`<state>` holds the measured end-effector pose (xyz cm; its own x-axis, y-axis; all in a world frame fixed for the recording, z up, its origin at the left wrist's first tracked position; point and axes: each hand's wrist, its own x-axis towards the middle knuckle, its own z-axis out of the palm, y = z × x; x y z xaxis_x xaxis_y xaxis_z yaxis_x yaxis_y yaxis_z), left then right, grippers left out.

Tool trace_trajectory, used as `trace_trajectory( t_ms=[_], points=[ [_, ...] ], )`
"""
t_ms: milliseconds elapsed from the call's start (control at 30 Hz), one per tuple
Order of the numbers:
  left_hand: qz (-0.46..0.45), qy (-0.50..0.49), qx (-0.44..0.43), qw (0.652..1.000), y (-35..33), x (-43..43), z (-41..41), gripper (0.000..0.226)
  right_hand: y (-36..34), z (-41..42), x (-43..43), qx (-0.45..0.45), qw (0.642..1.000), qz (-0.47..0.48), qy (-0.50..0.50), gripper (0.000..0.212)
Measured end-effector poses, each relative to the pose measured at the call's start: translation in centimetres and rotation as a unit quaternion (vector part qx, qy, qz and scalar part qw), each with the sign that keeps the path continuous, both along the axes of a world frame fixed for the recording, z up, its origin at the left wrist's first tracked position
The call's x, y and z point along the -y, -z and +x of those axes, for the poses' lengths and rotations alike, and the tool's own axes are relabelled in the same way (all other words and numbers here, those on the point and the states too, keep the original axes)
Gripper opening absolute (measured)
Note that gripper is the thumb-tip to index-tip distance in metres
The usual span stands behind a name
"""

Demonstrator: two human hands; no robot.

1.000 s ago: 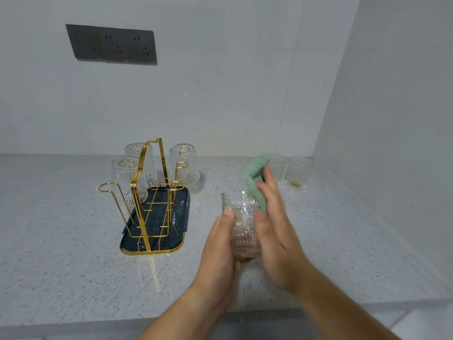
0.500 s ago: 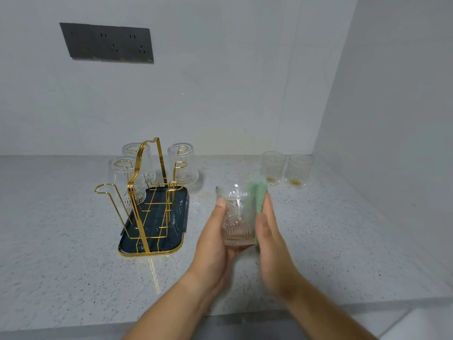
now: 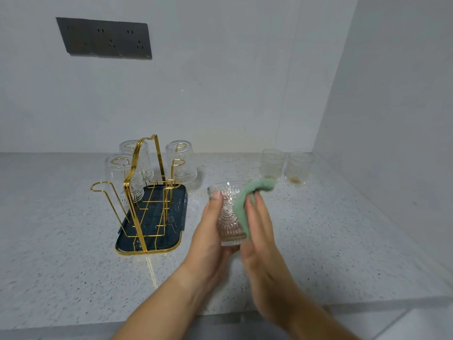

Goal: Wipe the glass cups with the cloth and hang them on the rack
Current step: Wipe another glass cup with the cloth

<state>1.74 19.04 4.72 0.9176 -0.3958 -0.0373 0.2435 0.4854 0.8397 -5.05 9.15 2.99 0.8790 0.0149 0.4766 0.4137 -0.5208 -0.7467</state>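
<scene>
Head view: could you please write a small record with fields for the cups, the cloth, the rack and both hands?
held cup: upright, above the counter
left hand: grips the held cup from its left side
right hand: straight fingers press the cloth on the held cup
cloth: green, between right hand and held cup
rack: gold wire, dark tray
hung cups: three, upside down on the rack
waiting cups: two, upright, far right

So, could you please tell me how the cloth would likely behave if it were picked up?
Probably floppy: the cloth bends in a loose arc over the fingertips of the right hand. Likely light, as flat fingers alone press it to the cup. Its thick, soft look suggests it would grip rather than slide.
</scene>
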Motion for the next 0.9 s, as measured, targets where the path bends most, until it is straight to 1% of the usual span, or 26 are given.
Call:
trace_trajectory(
  t_ms=[100, 167, 233, 300, 367, 433, 467, 500, 567, 600, 633, 700, 800, 833, 867, 900],
  points=[
    [0.016, -0.014, -0.008, 1.0, 0.1, -0.4, 0.5, 0.07, 2.2, -1.1, 0.0, -0.008, 0.998, -0.055, 0.0, 0.075],
    [0.027, -0.032, -0.006, 0.999, 0.4, -0.1, 0.3, 0.078, 2.2, -0.9, 0.5, -0.004, 0.997, -0.074, 0.007, 0.071],
    [0.026, -0.032, -0.006, 0.999, 0.9, 0.3, -0.2, 0.081, 0.8, 0.1, 0.7, -0.008, 0.999, -0.04, 0.014, 0.065],
    [0.036, -0.017, -0.003, 0.999, 0.9, 0.6, -0.8, 0.071, -0.9, 1.5, 1.0, -0.026, 0.999, 0.027, 0.038, 0.059],
    [0.029, 0.016, -0.002, 0.999, 0.6, 0.8, -1.1, 0.059, -1.8, 2.5, 1.1, -0.032, 0.996, 0.057, 0.056, 0.055],
    [0.007, 0.015, -0.018, 1.0, 0.6, 0.5, -0.6, 0.052, -1.2, 2.3, 0.7, -0.037, 0.998, 0.038, 0.04, 0.058],
    [-0.006, 0.002, -0.023, 1.0, 0.3, 0.2, -0.3, 0.051, -0.4, 1.8, 0.5, -0.038, 0.999, 0.021, 0.028, 0.063],
    [-0.016, -0.019, -0.029, 0.999, 0.2, 0.0, 0.1, 0.055, 0.3, 1.2, 0.2, -0.041, 0.999, 0.005, 0.014, 0.07],
    [-0.018, -0.059, -0.035, 0.997, 0.6, -0.1, 0.9, 0.077, 1.5, 0.1, -0.1, -0.053, 0.998, -0.019, -0.007, 0.078],
    [-0.015, -0.071, -0.034, 0.997, 0.6, -0.1, 1.0, 0.079, 1.8, -0.2, -0.1, -0.058, 0.998, -0.025, -0.011, 0.079],
    [-0.01, -0.073, -0.028, 0.997, 0.7, -0.1, 1.0, 0.074, 1.8, -0.3, 0.0, -0.058, 0.998, -0.026, -0.012, 0.079],
    [-0.002, -0.057, -0.019, 0.998, 0.6, 0.0, 0.7, 0.065, 1.3, 0.1, 0.6, -0.053, 0.999, -0.013, -0.004, 0.076],
    [0.027, -0.02, -0.012, 0.999, 0.1, 0.3, 0.1, 0.073, -0.4, 1.5, 1.5, -0.033, 0.999, 0.035, 0.025, 0.061],
    [0.028, -0.014, -0.01, 0.999, 0.1, 0.3, 0.1, 0.072, -1.0, 1.9, 1.7, -0.029, 0.997, 0.061, 0.039, 0.056],
    [0.024, -0.006, -0.002, 1.0, 0.1, 0.4, 0.1, 0.067, -1.5, 2.2, 1.8, -0.028, 0.995, 0.084, 0.046, 0.054],
    [0.029, -0.002, 0.001, 1.0, 0.1, 0.5, 0.1, 0.058, -1.7, 2.3, 1.8, -0.026, 0.995, 0.088, 0.047, 0.053]
  ],
)
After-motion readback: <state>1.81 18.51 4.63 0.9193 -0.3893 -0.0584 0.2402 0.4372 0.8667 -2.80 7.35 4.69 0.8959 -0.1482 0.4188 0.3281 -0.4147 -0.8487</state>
